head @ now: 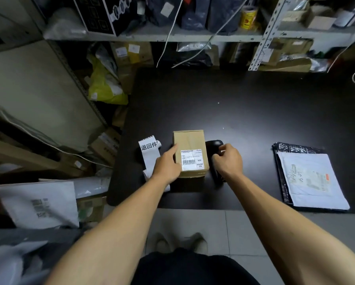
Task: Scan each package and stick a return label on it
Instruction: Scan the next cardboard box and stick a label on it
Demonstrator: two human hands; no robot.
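A small brown cardboard package (190, 142) with a white barcode shipping label (191, 159) on top stands on the black table (244, 112). My left hand (168, 164) rests against the package's left side, thumb on its top edge. Just right of the package, my right hand (228, 159) curls around a black handheld scanner (213, 145). A white strip of return labels (150, 153) with printed Chinese characters lies left of the package, partly under my left hand.
A white mailer on a black poly bag (310, 179) lies at the table's right front. Shelves (172, 36) crammed with parcels stand behind the table. More parcels and a white bag (38, 204) pile on the floor at left.
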